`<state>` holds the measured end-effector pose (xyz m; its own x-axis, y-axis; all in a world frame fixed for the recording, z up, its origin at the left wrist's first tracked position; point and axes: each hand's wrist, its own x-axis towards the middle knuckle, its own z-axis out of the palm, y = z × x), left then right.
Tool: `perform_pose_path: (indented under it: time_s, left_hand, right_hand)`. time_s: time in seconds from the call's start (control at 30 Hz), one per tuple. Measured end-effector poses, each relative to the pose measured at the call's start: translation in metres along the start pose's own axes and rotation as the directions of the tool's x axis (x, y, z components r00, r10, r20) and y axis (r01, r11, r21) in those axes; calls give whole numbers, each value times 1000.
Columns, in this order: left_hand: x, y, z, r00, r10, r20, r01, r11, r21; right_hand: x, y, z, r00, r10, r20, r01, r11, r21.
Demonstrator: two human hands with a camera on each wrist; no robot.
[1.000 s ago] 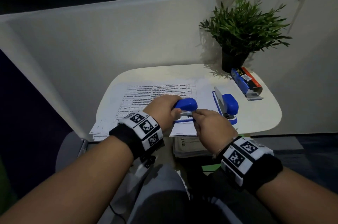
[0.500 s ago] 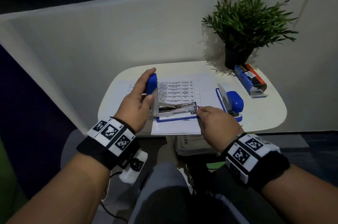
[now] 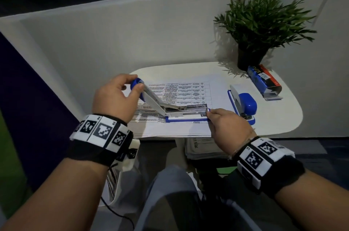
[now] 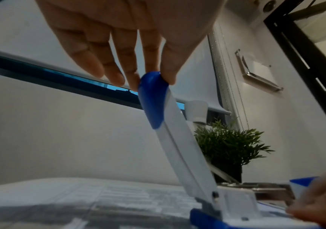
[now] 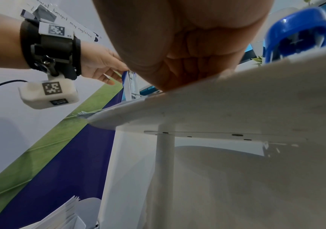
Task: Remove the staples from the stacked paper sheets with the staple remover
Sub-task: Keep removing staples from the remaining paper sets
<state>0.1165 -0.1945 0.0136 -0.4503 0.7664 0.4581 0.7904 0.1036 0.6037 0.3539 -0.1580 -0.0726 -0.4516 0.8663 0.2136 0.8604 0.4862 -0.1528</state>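
Observation:
A blue-and-white stapler [image 3: 186, 112] lies on the printed paper stack [image 3: 181, 89] with its top arm [image 3: 153, 98] swung back to the left, baring the metal staple channel. My left hand [image 3: 136, 81] pinches the blue cap [image 4: 152, 96] at the end of that arm between thumb and fingertips [image 4: 165, 75]. My right hand [image 3: 210, 112] grips the front end of the stapler's base, near the table's front edge. In the right wrist view the right hand's palm [image 5: 187, 54] fills the top and its fingertips are hidden above the tabletop.
A second blue stapler [image 3: 245, 104] lies to the right of the paper. Behind it are a blue-and-red staple box [image 3: 264, 81] and a potted plant [image 3: 262, 21]. The small white table [image 3: 273, 117] backs onto a white wall. More papers [image 3: 204, 147] lie below the table.
The stapler was closed under my left hand a second ago. The left hand has swung its top arm up and back to the left. The right hand stays at the front end.

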Motion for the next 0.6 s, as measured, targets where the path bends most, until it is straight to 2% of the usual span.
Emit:
perform_pose_path:
  time_s: [0.13,0.27,0.4,0.47,0.53,0.6]
  left_hand:
    - [0,-17,-4,995,-94,14,93,991,98]
    - [2,-34,-5,974,-201,103,167,948,271]
    - [0,-39,-3,905,-312,290,136,858,495]
    - [-5,-37,-3,887,-339,315,126,831,542]
    - [-9,-32,0,918,-258,302,63,845,531]
    - [-16,-20,7,940,-92,329,-73,886,457]
  right_hand:
    - [0,0,-4,1000,7,1,-7,1000,27]
    - [0,-1,-9,999,-7,52,4,999,51]
    - [1,-1,-9,999,1,54,-4,998,56]
    - [0,-1,-9,999,5,46,-8,997,74]
    - [2,-2,-11,999,8,51,-13,995,98]
    - [2,-3,-17,996,19,89,-30,992,126]
